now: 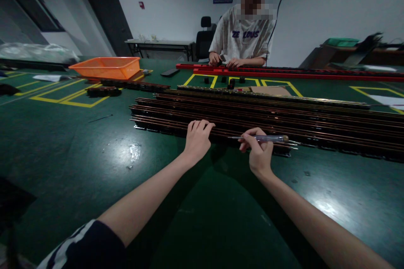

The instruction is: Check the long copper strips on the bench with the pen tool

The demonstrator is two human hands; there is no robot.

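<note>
Several long black rails with copper-coloured strips lie side by side across the green table. My left hand is on the nearest rail, its fingers bent over the top and the thumb side partly hidden. To the right, my right hand grips a screwdriver with a clear handle. Its thin shaft points left along the same rail, toward my left hand. Whether the tip touches the rail I cannot tell.
An orange basket stands at the back left, near shorter dark rail pieces. Across the table a person has both hands by long red rails. Small black blocks and a cardboard piece lie between us.
</note>
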